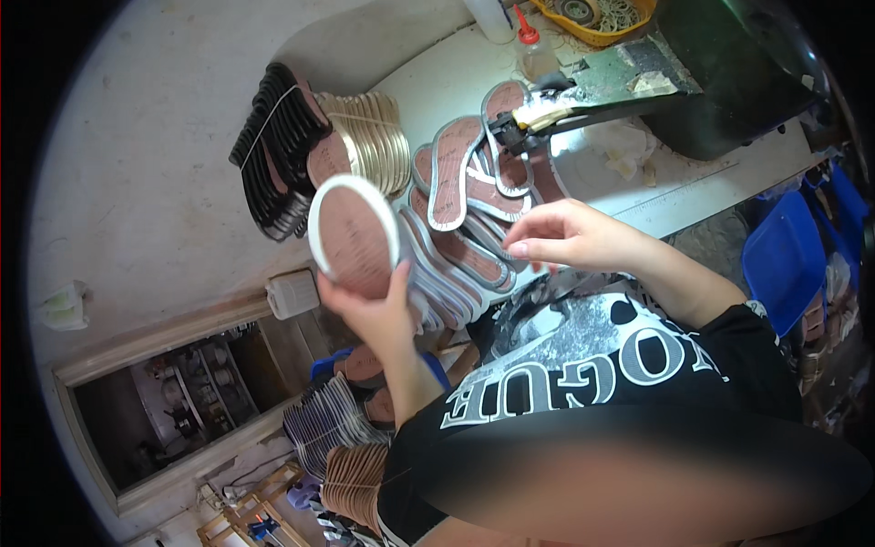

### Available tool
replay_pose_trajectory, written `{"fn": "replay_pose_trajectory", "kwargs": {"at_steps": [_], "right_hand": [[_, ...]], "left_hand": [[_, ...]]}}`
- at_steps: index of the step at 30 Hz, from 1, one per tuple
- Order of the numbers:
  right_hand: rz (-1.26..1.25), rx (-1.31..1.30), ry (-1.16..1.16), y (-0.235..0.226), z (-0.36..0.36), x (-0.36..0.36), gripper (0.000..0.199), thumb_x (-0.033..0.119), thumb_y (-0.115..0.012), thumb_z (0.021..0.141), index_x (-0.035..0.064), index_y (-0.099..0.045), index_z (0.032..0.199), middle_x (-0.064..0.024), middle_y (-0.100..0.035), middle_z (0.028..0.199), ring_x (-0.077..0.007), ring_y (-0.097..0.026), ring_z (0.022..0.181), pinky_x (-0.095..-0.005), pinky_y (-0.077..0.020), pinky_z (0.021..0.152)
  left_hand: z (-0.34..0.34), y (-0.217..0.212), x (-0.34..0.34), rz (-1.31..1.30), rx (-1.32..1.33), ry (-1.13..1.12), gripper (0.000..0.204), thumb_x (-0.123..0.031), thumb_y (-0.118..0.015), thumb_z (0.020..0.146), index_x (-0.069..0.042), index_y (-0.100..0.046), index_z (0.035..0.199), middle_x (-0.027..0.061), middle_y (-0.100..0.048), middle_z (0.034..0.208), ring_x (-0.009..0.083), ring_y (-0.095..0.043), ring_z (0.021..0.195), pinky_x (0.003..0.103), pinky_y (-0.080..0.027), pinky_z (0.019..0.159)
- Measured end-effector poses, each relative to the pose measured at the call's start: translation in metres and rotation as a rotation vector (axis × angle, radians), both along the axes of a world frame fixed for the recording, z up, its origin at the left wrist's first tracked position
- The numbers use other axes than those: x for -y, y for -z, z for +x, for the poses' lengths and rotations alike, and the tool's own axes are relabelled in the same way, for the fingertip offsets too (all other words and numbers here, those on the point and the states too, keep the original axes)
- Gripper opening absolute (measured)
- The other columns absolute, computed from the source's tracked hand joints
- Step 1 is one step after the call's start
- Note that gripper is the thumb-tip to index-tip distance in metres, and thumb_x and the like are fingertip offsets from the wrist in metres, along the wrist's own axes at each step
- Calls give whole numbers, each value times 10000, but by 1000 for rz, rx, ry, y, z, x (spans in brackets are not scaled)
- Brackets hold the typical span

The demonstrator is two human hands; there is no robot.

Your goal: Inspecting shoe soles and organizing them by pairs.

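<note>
While my left hand (372, 310) grips a white-rimmed sole (354, 228) by its lower end, thumb on one side and fingers around the other, its brown face is turned up toward me; it is blurred, so I cannot tell whether I have one piece or several. My right hand (533, 246) is loosely parted, fingers bent and nothing visible between them, close over the near edge of the pile; whether a fingertip touches a sole, I cannot tell. Just beyond it lie loose grey-rimmed soles (455, 173), overlapping on the white table (428, 77). Between my two hands, a row of grey-edged soles (447, 278) leans together at the table's edge. Past the sole I hold stand a gold-edged bundle (372, 137) and, left of it, a black-edged bundle (278, 137) with a band around it. Farther out, to the right of the loose soles, a dark green machine (629, 77) reaches over the table, and behind it are a red-capped bottle (536, 56) and a yellow basket (606, 36).
</note>
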State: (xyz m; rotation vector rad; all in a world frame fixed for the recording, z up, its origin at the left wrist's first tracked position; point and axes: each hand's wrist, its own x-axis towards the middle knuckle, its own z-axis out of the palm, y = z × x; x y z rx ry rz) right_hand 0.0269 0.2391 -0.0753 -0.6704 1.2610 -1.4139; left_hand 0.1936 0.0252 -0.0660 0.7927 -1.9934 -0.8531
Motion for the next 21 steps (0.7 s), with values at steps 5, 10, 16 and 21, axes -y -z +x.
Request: {"fn": "replay_pose_trajectory", "kwargs": {"at_steps": [5, 10, 16, 21], "right_hand": [[-148, -447, -105, -4, 10, 14, 382, 304, -650, 864, -28, -613, 1050, -125, -667, 926, -192, -642, 860, -299, -500, 748], [-23, -221, -72, 15, 7, 1, 354, 289, -655, 865, 9, -609, 1078, -89, -649, 934, -159, -614, 880, -288, -482, 788], [-378, -133, 330, -1, 17, 31, 447, 251, -701, 831, 14, -526, 1167, -98, -573, 1107, -149, -553, 1006, -312, -459, 851], [-393, -255, 433, -21, 0, 16, 246, 103, -679, 822, 21, -581, 1032, 8, -609, 795, -67, -575, 731, -221, -465, 632]], "left_hand": [[-24, 30, 25, -33, 451, -55, 838, -188, -811, 651, 41, -361, 1319, 238, -527, 1223, 363, -521, 1144, 398, -398, 970], [-16, 2, 3, 237, 65, 126, 675, -96, -795, 716, 62, -414, 1250, 206, -569, 1151, 256, -601, 1018, 342, -458, 905], [-65, -32, -63, 558, -311, 456, 542, -64, -765, 760, -3, -409, 1165, 111, -554, 1101, 172, -540, 1058, 316, -416, 941], [-84, -23, -48, 861, -368, 717, 549, -277, -650, 875, 45, -403, 1245, 121, -551, 1166, 182, -537, 1075, 324, -405, 959]]}}
